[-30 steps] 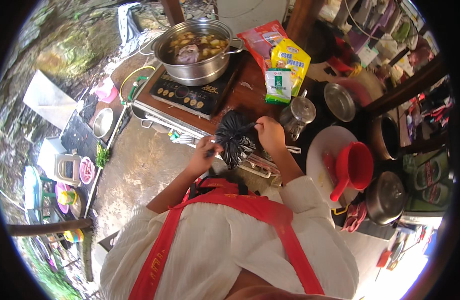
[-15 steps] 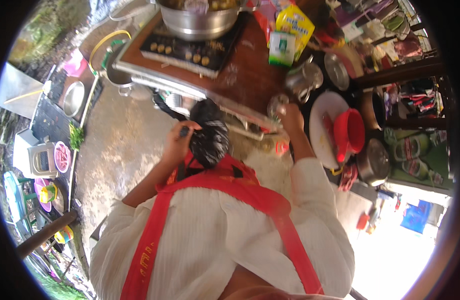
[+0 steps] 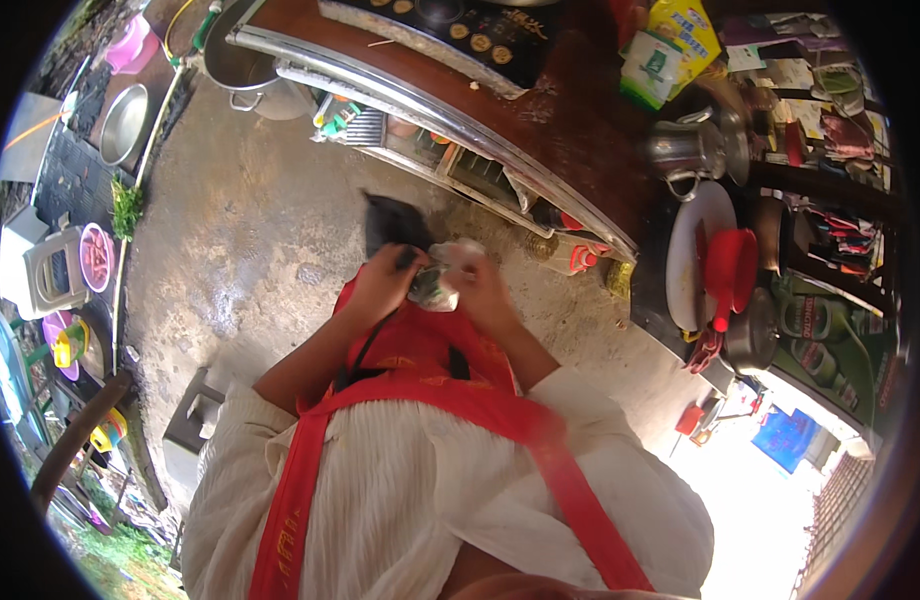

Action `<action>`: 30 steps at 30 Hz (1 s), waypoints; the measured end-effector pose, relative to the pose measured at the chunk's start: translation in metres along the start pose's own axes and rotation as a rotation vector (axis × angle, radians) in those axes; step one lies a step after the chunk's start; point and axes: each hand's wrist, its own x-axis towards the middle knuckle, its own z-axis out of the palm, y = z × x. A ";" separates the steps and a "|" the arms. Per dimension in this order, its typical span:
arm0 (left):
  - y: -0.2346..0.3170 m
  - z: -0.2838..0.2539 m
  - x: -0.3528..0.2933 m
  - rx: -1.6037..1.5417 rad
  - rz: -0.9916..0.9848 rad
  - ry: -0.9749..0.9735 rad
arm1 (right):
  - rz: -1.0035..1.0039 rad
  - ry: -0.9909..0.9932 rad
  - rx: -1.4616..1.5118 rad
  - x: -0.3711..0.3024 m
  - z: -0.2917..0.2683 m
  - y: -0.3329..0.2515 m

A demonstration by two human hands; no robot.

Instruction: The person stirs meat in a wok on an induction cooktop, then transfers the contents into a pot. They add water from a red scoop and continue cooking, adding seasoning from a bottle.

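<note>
Both hands meet in front of the red apron (image 3: 410, 345). My left hand (image 3: 388, 282) is closed on a black plastic bag (image 3: 395, 225), which hangs beyond the fingers. My right hand (image 3: 477, 282) is closed, blurred by motion, around a small clear, shiny thing (image 3: 435, 292). Whether that is a glass jar or a clear plastic bag I cannot tell. It is close against the fingers of my left hand. What lies inside the black bag is hidden.
Ahead is a brown table (image 3: 570, 130) with a black induction cooker (image 3: 470, 40) and seasoning packets (image 3: 652, 68). A metal pitcher (image 3: 688, 148), a white basin (image 3: 688, 275) and a red ladle-like scoop (image 3: 725, 275) stand right. A plastic stool (image 3: 55, 265) is left.
My right hand has left the table's edge and come back beside my left hand, bringing the clear thing. The black bag now hangs lower and farther out. The view has shifted down from the table.
</note>
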 end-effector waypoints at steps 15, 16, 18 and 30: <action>-0.072 0.075 0.102 0.130 0.165 -0.050 | -0.006 0.259 0.438 0.266 -0.008 0.194; -0.087 0.069 0.090 0.102 0.000 -0.134 | -0.008 0.257 0.464 0.286 -0.014 0.193; -0.119 0.056 0.055 0.072 -0.122 -0.141 | -0.017 0.289 0.352 0.317 -0.019 0.193; -0.187 0.077 -0.132 -0.069 -0.658 0.134 | -0.032 0.381 -0.190 0.302 -0.009 0.248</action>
